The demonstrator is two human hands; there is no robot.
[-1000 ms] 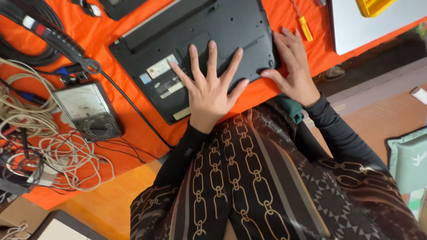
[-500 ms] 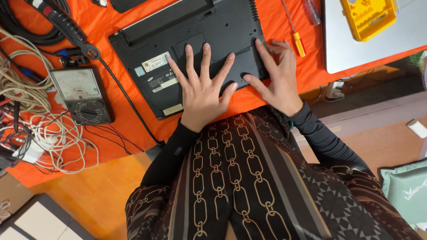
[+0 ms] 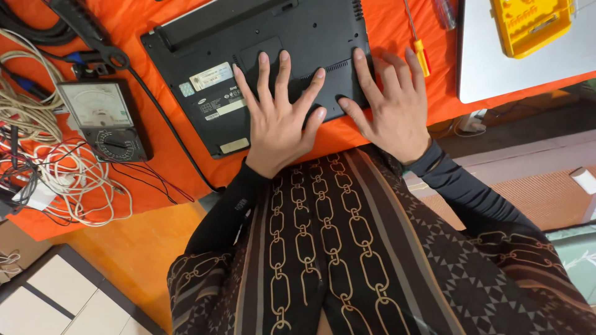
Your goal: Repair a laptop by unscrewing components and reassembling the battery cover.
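Head view shows an orange cloth [image 3: 155, 180] covering the work surface, under both hands and spreading out to the left hand's side. On it, directly beneath the palms, lies a black laptop [image 3: 205, 37] turned bottom side up, its base panel with pale stickers facing the camera and its near edge running under the heels of the hands.

Beyond the right hand, up and outward, sits a grey closed laptop or lid [image 3: 496, 68] with a yellow plastic tray [image 3: 528, 25] resting on top of it. Far to the outer side of the left hand lies a heap of pale coiled cable [image 3: 68, 180], mixed with thin red and black leads. Between that heap and the left hand stands an analogue multimeter [image 3: 105, 118] with a white dial face, close beside the laptop's edge. A black cord [image 3: 167, 130] runs past the meter along the laptop's side.

The left hand [image 3: 279, 118] is laid flat on the laptop's underside, fingers spread wide, grasping nothing. The right hand [image 3: 391, 105] rests likewise, flat and splayed, on the laptop's near corner, thumb angled toward the left hand, holding nothing. Just past the right hand's fingertips lies a small screwdriver [image 3: 417, 38] with a yellow and red handle, apart from the fingers.
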